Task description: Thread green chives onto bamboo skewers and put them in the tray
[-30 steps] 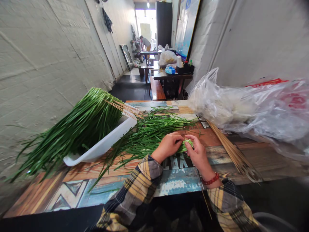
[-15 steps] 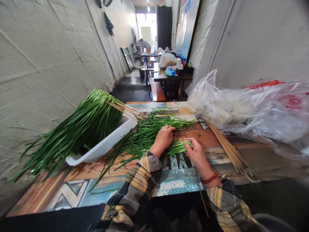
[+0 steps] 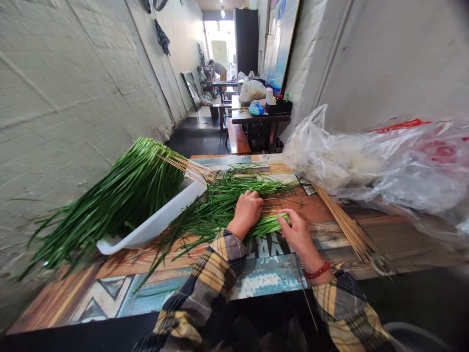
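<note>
Loose garlic chives point(image 3: 227, 195) lie in a green heap across the table. My left hand point(image 3: 247, 213) rests over them, its fingers curled down around a small bunch point(image 3: 266, 225), with the fingertips partly hidden. The pale cut ends of that bunch reach my right hand point(image 3: 296, 231), whose thumb and fingers pinch together there. A thin bamboo skewer point(image 3: 303, 293) slants down from the right hand past the table's front edge. Its upper end is hidden among the fingers and stems.
A white tray point(image 3: 154, 222) on the left bears a thick pile of garlic chives point(image 3: 124, 186) and several skewers point(image 3: 188, 167). More skewers point(image 3: 344, 225) lie to the right, by clear plastic bags point(image 3: 366, 156). Farther back are another table point(image 3: 244, 117), a bench point(image 3: 238, 138) and a bending person point(image 3: 220, 70).
The view has shifted very slightly. Left-hand fingers are drawn in a little more over the stems; the right hand keeps its pinch, almost unmoved.
</note>
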